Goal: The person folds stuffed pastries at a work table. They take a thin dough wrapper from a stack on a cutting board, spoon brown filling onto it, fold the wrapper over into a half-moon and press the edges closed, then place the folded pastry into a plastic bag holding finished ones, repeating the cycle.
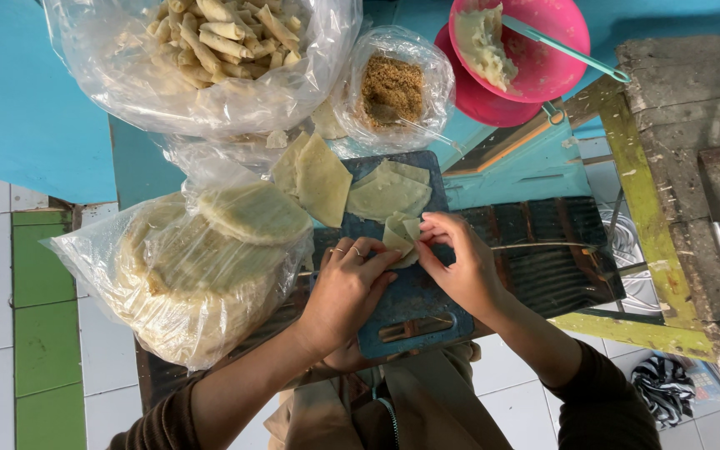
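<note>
Both hands met over a blue cutting board that lay on the worktop. The left hand, rings on two fingers, had its fingertips pressed against the lower edge of a small pale wrapper, and the right hand pinched the same wrapper from the other side, thumb and fingers closed on its folded edge. The wrapper sat on the board near its middle, partly folded up between the two hands. Just beyond it on the board lay a flat wrapper sheet, and two more triangular sheets leaned against a clear plastic bag holding a tall stack of round wrappers at the left. Farther back a large clear bag held many finished rolls, and beside it a smaller bag held brown crumbly filling with a spoon in it. At the upper right stood a pink bowl with pale dough or paste and a green-handled utensil across it.
</note>
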`<state>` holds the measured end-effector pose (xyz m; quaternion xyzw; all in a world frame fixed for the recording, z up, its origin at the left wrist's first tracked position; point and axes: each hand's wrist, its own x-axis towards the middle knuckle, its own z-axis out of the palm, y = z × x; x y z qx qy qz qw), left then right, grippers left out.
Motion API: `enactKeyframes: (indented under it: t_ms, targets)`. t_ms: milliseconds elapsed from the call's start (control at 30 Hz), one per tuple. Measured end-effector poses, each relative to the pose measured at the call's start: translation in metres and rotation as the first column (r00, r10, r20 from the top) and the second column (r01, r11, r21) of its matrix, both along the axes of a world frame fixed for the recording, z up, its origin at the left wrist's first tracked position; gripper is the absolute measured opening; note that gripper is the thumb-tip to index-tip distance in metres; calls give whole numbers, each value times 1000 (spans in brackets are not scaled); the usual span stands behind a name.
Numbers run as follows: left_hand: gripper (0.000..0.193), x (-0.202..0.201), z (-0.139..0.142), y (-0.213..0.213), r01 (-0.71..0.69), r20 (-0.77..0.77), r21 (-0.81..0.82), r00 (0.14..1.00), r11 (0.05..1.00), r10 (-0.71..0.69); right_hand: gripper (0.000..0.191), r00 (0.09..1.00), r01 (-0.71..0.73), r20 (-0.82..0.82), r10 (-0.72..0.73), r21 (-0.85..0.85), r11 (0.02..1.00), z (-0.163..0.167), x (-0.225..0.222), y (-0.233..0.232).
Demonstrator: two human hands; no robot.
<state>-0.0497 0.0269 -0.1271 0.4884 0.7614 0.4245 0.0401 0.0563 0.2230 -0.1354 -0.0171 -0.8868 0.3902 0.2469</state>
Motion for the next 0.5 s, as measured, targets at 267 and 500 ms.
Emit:
enactKeyframes:
  t_ms: [267,500]
  targets:
    - [30,1,-2,1,0,-18,-17,1000,1000,0,50,987,-150,-31,158,191,970,7,1,-3]
    - [27,0,-6,-2,-7,43,47,999,999,5,56,988,-154,22,154,295,943,14,0,-10]
